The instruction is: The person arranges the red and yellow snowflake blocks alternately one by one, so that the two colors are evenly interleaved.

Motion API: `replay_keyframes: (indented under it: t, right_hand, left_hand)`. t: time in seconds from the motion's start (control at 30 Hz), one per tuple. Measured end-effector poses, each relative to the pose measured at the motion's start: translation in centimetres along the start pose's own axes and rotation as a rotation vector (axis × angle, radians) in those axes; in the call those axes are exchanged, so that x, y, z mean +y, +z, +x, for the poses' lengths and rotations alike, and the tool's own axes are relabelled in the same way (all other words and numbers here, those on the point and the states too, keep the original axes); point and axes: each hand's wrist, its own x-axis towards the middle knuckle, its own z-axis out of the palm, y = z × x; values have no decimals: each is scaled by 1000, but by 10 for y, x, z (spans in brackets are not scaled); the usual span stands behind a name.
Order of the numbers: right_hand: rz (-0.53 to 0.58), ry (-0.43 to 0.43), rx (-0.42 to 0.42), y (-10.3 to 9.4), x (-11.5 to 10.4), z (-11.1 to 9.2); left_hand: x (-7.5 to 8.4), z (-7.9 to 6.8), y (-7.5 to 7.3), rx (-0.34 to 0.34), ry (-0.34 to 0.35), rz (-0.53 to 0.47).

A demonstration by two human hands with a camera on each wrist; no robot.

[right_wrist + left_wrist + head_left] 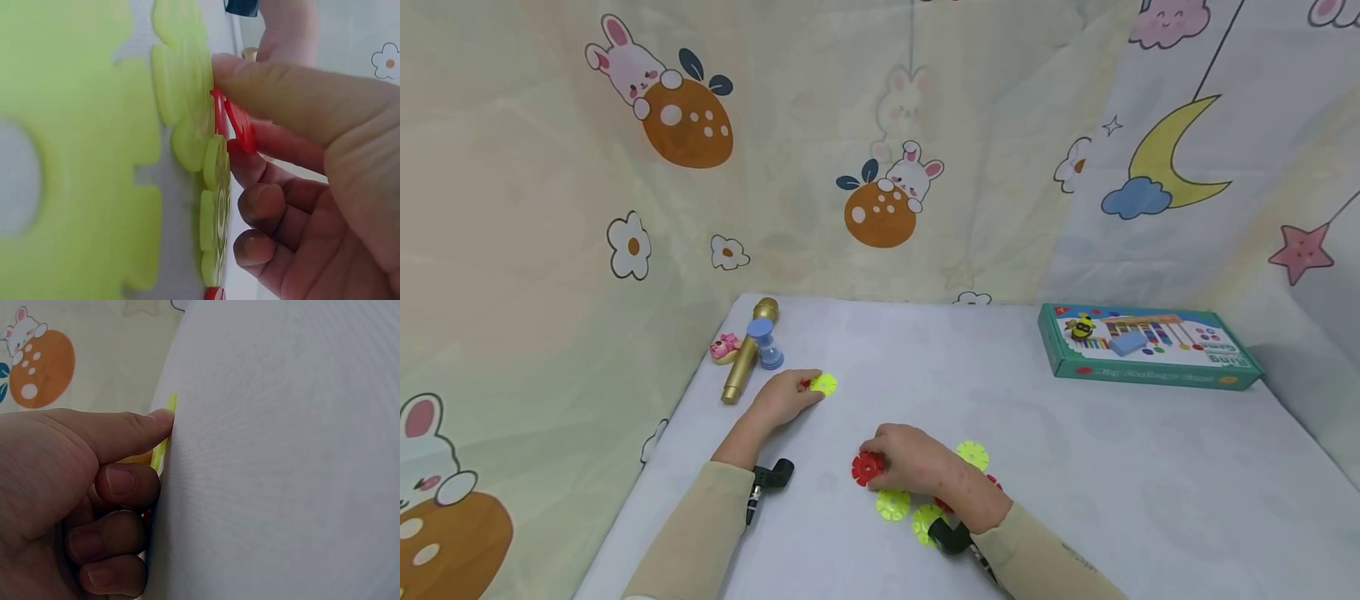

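My left hand [781,402] is at the left of the table, its thumb and fingers pinching a yellow-green flower-shaped disc [826,384] at the edge. A bit of a red piece [806,383] shows by those fingertips. Nearer the front, my right hand [917,461] grips a red flower-shaped disc [866,468] between thumb and fingers. In the right wrist view two red pieces [241,128] overlap at those fingertips. Around the right hand lie yellow-green discs [972,454], one below the fingers [892,506] and another beside the wrist camera [925,522]. The right wrist partly hides red discs [994,481].
Beyond the left hand lie a gold microphone-shaped stick [743,367], a blue hourglass [765,342] and a small pink figure [725,347]. A green game box [1150,346] lies at the back right, with a blue block [1127,342] on its top.
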Motion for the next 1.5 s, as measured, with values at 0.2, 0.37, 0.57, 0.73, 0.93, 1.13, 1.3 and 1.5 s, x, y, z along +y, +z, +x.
replay_keyframes:
  t: [0.2,0.37,0.57,0.73,0.93,1.13,1.3,1.5]
  right_hand:
    - [-43,-41,-21,-3,1,-1]
    - [-6,-55,-7,-8,3,6]
    - [47,38,82,-29,4,36]
    - [66,165,131,-39,8,66]
    - [3,276,165,-32,19,91]
    - [-14,327,166,-24,31,103]
    - [118,330,207,-24,34,105]
    - [169,330,244,-22,36,104]
  left_hand:
    - [-2,3,1,6,24,15]
    - [-1,4,0,6,17,13]
    - [-1,3,-2,4,6,19]
    - [-3,1,-1,-8,-9,9]
    - [1,1,1,-15,5,9]
    - [2,3,2,-16,4,15]
    - [-2,3,2,-8,-14,19]
    - [-1,2,3,-8,-15,20]
